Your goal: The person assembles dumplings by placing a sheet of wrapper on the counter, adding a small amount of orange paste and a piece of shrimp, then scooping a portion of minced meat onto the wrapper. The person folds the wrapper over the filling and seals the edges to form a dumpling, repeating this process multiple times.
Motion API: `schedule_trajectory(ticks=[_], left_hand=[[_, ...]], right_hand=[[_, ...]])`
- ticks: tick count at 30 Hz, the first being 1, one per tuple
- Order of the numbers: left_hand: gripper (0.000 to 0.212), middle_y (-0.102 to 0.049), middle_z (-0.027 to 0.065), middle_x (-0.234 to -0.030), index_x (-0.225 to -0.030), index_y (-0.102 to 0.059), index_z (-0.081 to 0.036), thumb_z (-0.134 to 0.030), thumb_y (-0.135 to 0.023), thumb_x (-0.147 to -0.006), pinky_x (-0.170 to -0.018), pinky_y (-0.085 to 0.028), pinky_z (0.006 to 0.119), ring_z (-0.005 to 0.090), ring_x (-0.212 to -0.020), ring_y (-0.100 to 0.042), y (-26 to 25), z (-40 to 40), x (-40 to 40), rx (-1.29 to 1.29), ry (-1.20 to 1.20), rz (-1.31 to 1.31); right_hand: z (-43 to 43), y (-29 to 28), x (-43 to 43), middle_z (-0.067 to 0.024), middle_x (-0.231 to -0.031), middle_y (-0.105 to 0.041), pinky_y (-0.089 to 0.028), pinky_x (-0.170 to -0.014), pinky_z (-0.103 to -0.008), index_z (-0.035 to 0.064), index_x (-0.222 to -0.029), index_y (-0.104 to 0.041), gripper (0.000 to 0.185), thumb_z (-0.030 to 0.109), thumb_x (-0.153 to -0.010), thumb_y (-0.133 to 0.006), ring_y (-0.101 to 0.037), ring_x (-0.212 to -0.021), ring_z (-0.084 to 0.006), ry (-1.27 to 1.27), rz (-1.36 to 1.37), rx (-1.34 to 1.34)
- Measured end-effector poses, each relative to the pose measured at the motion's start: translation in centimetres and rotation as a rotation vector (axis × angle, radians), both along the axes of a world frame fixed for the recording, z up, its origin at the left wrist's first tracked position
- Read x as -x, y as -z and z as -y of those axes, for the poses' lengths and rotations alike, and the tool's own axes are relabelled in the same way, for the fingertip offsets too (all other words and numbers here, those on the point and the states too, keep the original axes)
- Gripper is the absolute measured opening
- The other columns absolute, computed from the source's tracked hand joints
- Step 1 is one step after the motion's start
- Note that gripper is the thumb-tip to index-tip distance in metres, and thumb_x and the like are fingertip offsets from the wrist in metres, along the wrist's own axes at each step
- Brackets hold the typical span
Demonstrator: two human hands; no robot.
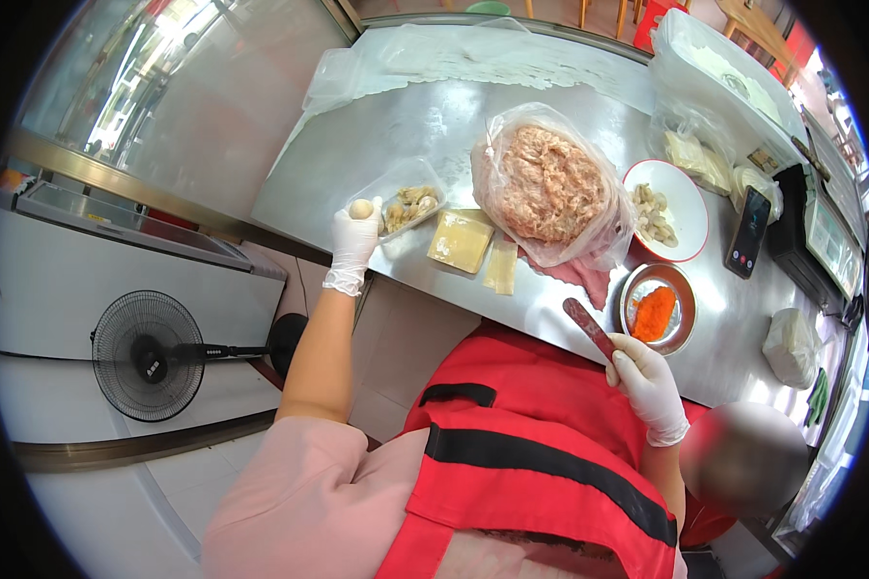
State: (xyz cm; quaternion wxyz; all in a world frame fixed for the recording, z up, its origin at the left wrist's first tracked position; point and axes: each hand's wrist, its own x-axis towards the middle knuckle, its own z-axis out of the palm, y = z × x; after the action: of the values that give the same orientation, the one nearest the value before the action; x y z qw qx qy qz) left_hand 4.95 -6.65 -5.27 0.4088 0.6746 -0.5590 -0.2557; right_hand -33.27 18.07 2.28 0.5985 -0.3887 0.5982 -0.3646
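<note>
My left hand (355, 242), in a white glove, closes around a small round dumpling (361, 209), whose pale top shows above the fist. The hand is at the near left corner of a clear plastic container (429, 174), which holds several wrapped dumplings (409, 206). My gloved right hand (644, 376) grips a flat reddish-brown filling spatula (586, 327), its blade pointing up and left. Just beyond that hand, a steel bowl (688, 289) holds orange roe (653, 315). Square yellow dough wrappers (460, 241) lie stacked between the hands, beside a narrower wrapper pile (502, 268).
An open plastic bag of minced meat (550, 184) stands mid-table, partly over a pink cloth (579, 279). Right of it are a white bowl (688, 199) with peeled shrimp (652, 213), a phone (748, 231) and a scale (833, 235). A fan (148, 354) stands left.
</note>
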Motion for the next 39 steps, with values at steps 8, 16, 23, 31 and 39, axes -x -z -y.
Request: schedule_trajectory(ticks=[8, 16, 23, 31, 39], left_hand=[[0.048, -0.068, 0.0202, -0.094, -0.098, -0.066, 0.002, -0.042, -0.074, -0.078, -0.072, -0.052, 0.038, 0.0279, -0.083, -0.068, 0.5, 3.1, -2.0, 0.7, 0.227, 1.018], [0.008, -0.059, 0.0129, -0.082, -0.081, -0.06, -0.004, -0.009, -0.065, -0.076, -0.069, -0.048, 0.041, 0.033, -0.079, -0.058, 3.0, -7.8, 11.4, 0.358, 0.877, 0.498], [0.006, -0.055, 0.0126, -0.078, -0.076, -0.057, -0.005, -0.008, -0.062, -0.073, -0.068, -0.048, 0.043, 0.0332, -0.078, -0.056, 5.3, -8.7, 12.7, 0.273, 0.89, 0.564], [0.018, -0.062, 0.0111, -0.071, -0.072, -0.063, -0.002, -0.018, -0.064, -0.081, -0.063, -0.05, 0.034, 0.0201, -0.067, -0.061, 2.0, -6.4, 12.7, -0.31, 0.758, 0.041], [0.007, -0.065, 0.0049, -0.087, -0.085, -0.063, -0.005, -0.008, -0.059, -0.08, -0.075, -0.049, 0.032, 0.016, -0.079, -0.061, -3.9, -9.7, 16.5, -0.946, 0.638, -1.263]], right_hand=[[-0.2, 0.5, 0.1, -0.0007, -0.07, -0.052, -0.041, -0.062, -0.0225, -0.0078, -0.116, -0.056, 0.027, 0.005, -0.095, -0.045, -0.048, -0.065, -0.0076, -0.031, -0.093, 0.03], [0.4, 0.8, 0.2, -0.0002, -0.071, -0.052, -0.042, -0.065, -0.0224, -0.0074, -0.12, -0.056, 0.029, 0.006, -0.096, -0.047, -0.049, -0.067, -0.0077, 0.058, -0.091, 0.054], [-0.2, 1.4, 0.6, 0.0005, -0.073, -0.053, -0.04, -0.063, -0.0206, -0.0056, -0.121, -0.055, 0.029, 0.007, -0.097, -0.045, -0.047, -0.067, -0.0064, 0.052, -0.08, 0.073], [0.2, 1.3, 0.3, 0.0001, -0.08, -0.053, -0.039, -0.062, -0.0199, -0.0024, -0.114, -0.052, 0.024, -0.001, -0.093, -0.04, -0.042, -0.064, -0.0056, 0.144, 0.095, 0.002], [2.8, 3.6, -2.1, -0.0013, -0.095, -0.057, -0.043, -0.075, -0.0226, 0.0012, -0.111, -0.056, 0.033, 0.016, -0.084, -0.069, -0.051, -0.084, -0.0081, 0.234, 0.029, 0.218]])
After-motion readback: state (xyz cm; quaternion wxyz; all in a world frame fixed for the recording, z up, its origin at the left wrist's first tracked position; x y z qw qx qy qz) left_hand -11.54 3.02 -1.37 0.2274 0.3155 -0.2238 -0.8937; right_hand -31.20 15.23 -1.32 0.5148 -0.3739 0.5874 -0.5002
